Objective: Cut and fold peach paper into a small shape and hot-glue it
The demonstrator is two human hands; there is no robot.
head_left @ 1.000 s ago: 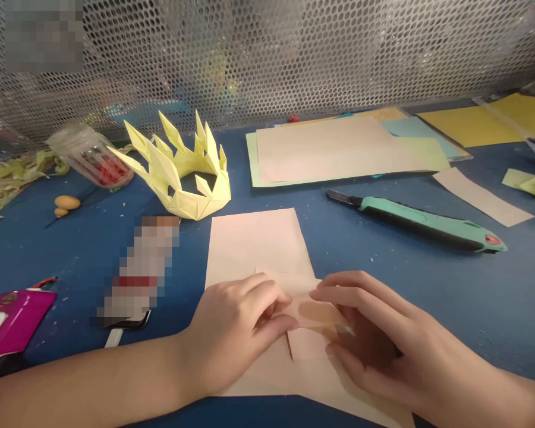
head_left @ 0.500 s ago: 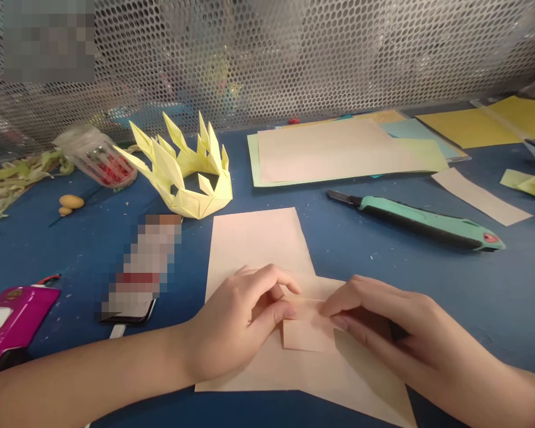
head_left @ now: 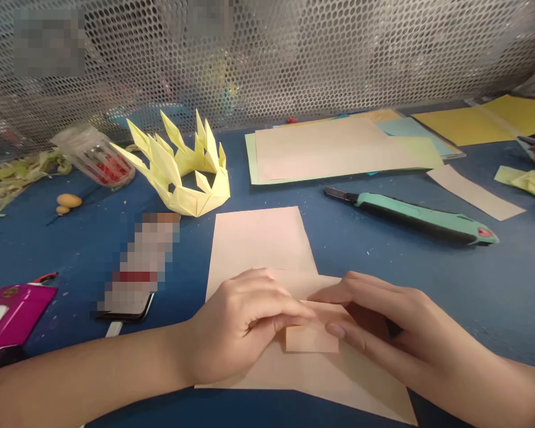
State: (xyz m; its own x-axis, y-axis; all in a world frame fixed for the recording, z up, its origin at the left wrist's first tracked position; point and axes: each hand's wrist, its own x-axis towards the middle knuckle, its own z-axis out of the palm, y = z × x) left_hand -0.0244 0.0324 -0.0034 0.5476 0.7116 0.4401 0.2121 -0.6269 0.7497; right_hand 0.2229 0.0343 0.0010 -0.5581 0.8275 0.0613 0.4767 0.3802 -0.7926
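Note:
A small folded piece of pale pink paper (head_left: pixel 312 341) lies in front of me on larger pale pink sheets (head_left: pixel 258 238). My left hand (head_left: pixel 245 324) is closed at its left side, index finger pressed onto the paper and thumb tucked beneath that finger. From the right, my right hand (head_left: pixel 392 324) holds the same piece, its index finger along the far edge and its thumb on the near side. The paper's left end is partly covered by my left fingers. Beyond the sheets stands a pale yellow folded-paper crown (head_left: pixel 200 202).
A green utility knife (head_left: pixel 419 219) with its blade out lies right of the sheets. Stacked papers (head_left: pixel 321 148) and a paper strip (head_left: pixel 477 193) sit behind it. Leftward are a phone (head_left: pixel 138 267), a clear jar (head_left: pixel 96 157) and a magenta tool (head_left: pixel 27 309). Perforated metal (head_left: pixel 294 59) stands behind.
My left index finger has come down and reached rightward onto the small paper. My right index finger has shifted slightly left along the far edge. The view has moved slightly.

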